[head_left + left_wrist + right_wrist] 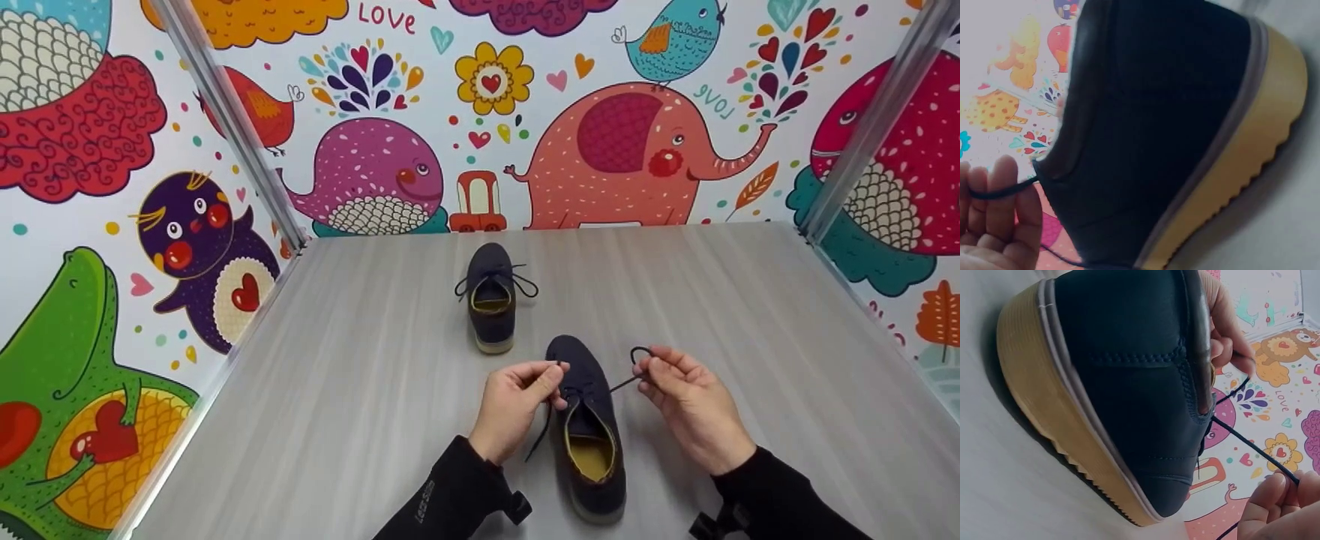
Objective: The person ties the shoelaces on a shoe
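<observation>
Left hand (516, 405), by the left edge of the navy, tan-soled lace-up shoe (588, 424), and right hand (694, 401), right of it, pinch thin dark cord laces (625, 384), probably keeping them apart.

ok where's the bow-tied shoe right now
In the head view, the bow-tied shoe stands near the centre, beyond the left hand, farther away and left of the other shoe.

On the white wall panel (551, 56) printed with colourful cartoon animals, red lettering (386, 16) reads "LOVE", beyond and left of the left hand's (514, 405) grip; pale green, mirror-reversed lettering (714, 101) reads "LOVE", beyond the right hand's (694, 401). Behind the left grip, the black fabric sleeve (450, 487) bears small pale lettering (425, 501), too blurred to read surely.
</observation>
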`<state>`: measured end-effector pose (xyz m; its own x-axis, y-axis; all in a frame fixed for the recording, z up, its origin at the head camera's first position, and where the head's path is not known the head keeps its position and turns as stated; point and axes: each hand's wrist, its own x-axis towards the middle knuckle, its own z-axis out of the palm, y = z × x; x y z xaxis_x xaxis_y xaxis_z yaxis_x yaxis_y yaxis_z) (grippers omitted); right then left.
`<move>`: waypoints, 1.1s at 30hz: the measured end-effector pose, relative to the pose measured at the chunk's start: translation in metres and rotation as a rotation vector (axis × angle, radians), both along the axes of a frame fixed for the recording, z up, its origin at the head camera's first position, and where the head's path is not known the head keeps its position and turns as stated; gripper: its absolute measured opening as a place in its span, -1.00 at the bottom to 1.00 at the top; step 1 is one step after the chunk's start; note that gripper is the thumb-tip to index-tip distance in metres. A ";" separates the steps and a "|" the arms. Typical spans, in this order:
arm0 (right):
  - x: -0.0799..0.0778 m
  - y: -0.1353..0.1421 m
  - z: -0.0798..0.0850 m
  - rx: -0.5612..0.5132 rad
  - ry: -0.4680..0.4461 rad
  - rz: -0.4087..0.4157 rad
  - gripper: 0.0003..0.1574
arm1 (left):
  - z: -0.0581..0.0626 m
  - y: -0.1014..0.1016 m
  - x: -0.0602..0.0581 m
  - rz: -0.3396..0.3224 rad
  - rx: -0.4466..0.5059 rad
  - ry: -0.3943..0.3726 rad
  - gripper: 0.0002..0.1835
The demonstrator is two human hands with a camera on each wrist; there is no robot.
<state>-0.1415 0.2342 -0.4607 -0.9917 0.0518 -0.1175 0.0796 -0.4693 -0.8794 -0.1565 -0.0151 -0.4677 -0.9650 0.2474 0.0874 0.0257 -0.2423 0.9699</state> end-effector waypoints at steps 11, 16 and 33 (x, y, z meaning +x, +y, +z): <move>0.001 -0.002 0.008 -0.031 0.123 0.038 -0.77 | 0.007 0.012 -0.011 -0.006 -0.256 0.129 -0.72; 0.001 -0.002 0.011 -0.021 0.194 0.074 -0.75 | 0.010 0.019 -0.015 -0.004 -0.428 0.246 -0.74; -0.019 -0.018 0.016 0.186 0.281 0.055 -0.81 | 0.013 0.042 -0.019 -0.027 -0.633 0.624 -0.82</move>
